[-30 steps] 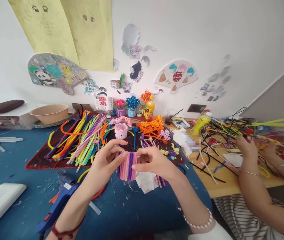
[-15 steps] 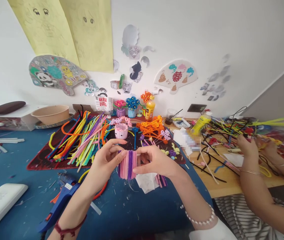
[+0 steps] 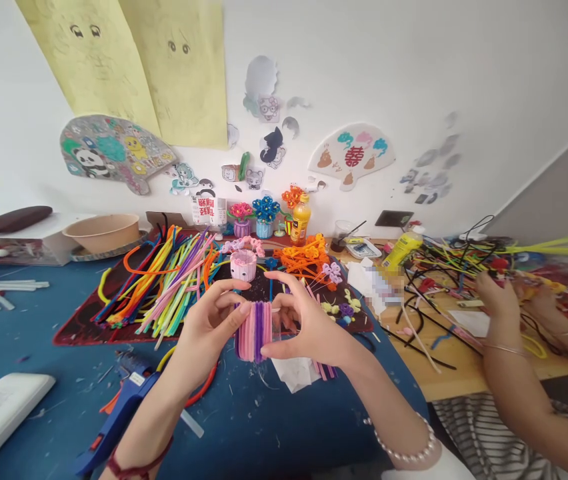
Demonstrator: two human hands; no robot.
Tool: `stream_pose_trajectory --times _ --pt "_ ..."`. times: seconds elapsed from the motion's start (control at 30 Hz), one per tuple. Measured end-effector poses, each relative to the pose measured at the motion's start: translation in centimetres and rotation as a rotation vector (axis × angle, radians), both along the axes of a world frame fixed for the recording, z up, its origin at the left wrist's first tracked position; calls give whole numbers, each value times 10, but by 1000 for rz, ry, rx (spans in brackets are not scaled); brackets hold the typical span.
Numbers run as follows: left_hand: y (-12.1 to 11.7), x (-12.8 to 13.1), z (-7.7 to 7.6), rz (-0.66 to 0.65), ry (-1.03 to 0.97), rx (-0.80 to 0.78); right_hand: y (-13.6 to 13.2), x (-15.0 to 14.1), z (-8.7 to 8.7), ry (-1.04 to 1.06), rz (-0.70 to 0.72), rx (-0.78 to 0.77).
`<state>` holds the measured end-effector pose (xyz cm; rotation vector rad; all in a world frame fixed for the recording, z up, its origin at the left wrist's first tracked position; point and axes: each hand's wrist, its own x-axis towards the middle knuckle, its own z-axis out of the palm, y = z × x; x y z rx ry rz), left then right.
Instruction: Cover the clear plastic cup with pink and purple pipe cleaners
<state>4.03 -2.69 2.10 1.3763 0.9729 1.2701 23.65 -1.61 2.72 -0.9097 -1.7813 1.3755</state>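
1. Between two bare hands, a pink-and-purple striped piece (image 3: pixel 254 333) is held upright over the blue worktop (image 3: pixel 259 440), in front of a small pink pot (image 3: pixel 243 266).

2. The left hand (image 3: pixel 210 325) is clamped on the piece's left side, thumb across the front. Too hard a squeeze here could buckle the fuzzy strips or push them out of line.

3. The right hand (image 3: pixel 308 328) spans the other side, thumb against the lower front, forefinger lifted clear; how firmly it pinches, I cannot tell. A weak hold could let that edge swing or spring loose.

4. A blue glue gun (image 3: pixel 127 407) lies by the left forearm, its cord-style bracelet (image 3: pixel 139 467) close to the handle. An inward sweep of the arm could knock the tool, or burn skin if it is hot; its heat cannot be seen.

5. Below the right hand, crumpled white paper (image 3: pixel 295 375) and cut strips (image 3: pixel 325 371) crowd the spot. Lowering the piece carelessly could scatter them.
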Motion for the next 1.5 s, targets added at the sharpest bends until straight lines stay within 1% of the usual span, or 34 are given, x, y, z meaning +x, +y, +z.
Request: stream_pose_trajectory --times 0.13,0.27,0.5,0.7,0.8,0.9,0.97,1.17,1.27,1.37,1.5 --pt "0 -2 -1 -7 -2 2 -2 -2 1 -49 -2 8" --pt "0 -3 -2 -2 -21 2 -4 -1 5 -44 -5 -1" --pt "3 -1 -1 -31 -68 -32 -4 1 6 -133 -11 68" --pt "4 -1 -2 -30 -56 -39 -2 1 7 -105 4 34" --pt "4 -1 -1 -24 -41 -41 2 2 6 -35 34 -36" --pt "4 -1 -1 -20 -12 -20 8 2 1 115 60 -135" --pt "4 -1 -1 -13 1 -8 12 1 -2 193 49 -178" --pt "4 0 -2 1 7 -1 14 1 -7 257 53 -208" --pt "1 1 0 7 50 14 13 2 -7 279 55 -225" --pt "-4 4 2 23 168 49 10 2 -8 251 11 -170" --pt "-9 10 2 99 294 121 2 1 -6 107 -63 -22"
